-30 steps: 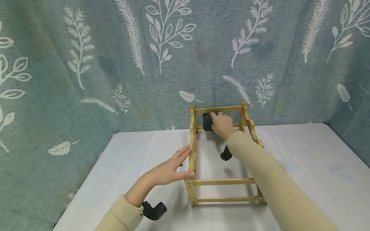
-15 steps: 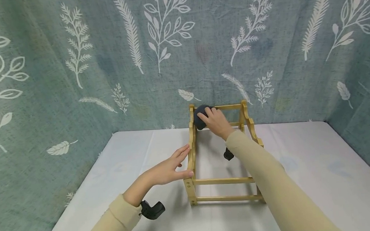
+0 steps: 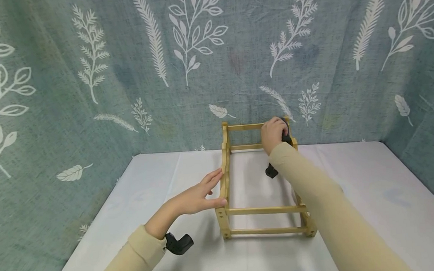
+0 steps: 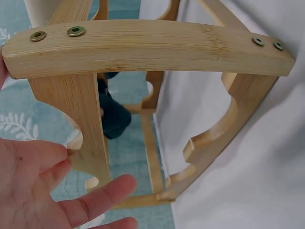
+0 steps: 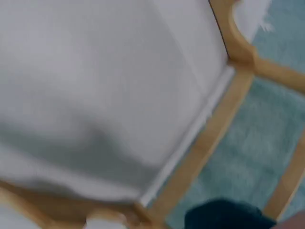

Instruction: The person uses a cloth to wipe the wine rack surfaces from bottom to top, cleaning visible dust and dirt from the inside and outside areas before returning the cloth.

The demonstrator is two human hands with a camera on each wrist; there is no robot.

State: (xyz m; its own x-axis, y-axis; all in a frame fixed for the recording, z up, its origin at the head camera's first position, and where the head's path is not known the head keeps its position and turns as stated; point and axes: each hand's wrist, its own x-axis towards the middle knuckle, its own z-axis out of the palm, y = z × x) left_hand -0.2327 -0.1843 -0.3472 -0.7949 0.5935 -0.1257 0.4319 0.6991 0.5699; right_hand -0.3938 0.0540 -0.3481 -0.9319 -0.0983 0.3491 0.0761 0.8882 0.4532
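A light wooden rack (image 3: 267, 210) with notched sides and crossbars stands on the white table. My left hand (image 3: 196, 199) rests against its left side, fingers straight and spread, thumb near the front end. In the left wrist view the fingers (image 4: 97, 202) lie beside the notched wood. At the rack's far right corner, my right hand (image 3: 273, 134) grips a dark blue cloth (image 3: 286, 135), bunched against the right upright. The cloth (image 5: 226, 214) also shows at the bottom edge of the right wrist view, beside the rear bars; most of that hand is out of that frame.
A grey-green curtain (image 3: 242, 59) with white leaf prints hangs right behind the rack and along both sides. The white tablecloth (image 3: 358, 185) extends to both sides. A black camera (image 3: 179, 243) is strapped to the left wrist, another (image 3: 271, 171) to the right.
My right hand has moved the cloth along the rear bar, first left to the far left corner, then right to the far right corner. The left hand keeps its place on the rack's side.
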